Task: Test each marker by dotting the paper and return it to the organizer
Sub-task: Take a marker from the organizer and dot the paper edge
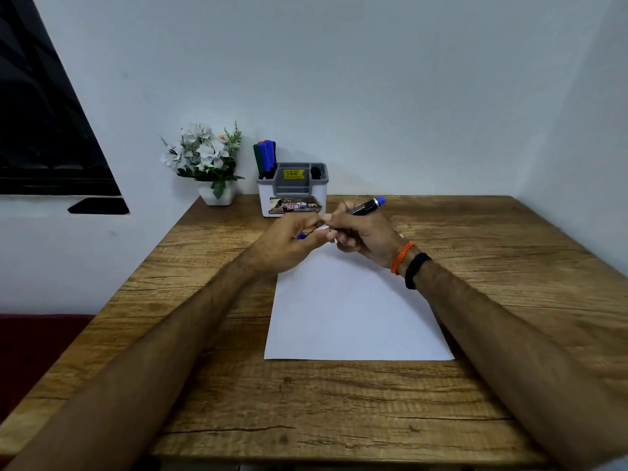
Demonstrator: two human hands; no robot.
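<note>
Your right hand (363, 232) fingers curl round the marker (365, 207); your left hand (289, 244) fingers pinch its cap (301, 236). Paper (353, 314) lies below them on the wooden worktop (509, 266).

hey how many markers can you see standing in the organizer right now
About 3 show clearly: a green marker, a blue marker and a red-tipped one between them, all bunched in the organizer's left compartment. More may be hidden behind these.

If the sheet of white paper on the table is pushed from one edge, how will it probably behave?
The paper lies flat and thin on the wooden table, so it would probably slide easily. Lifted by one edge, it would likely bend and droop.
</note>
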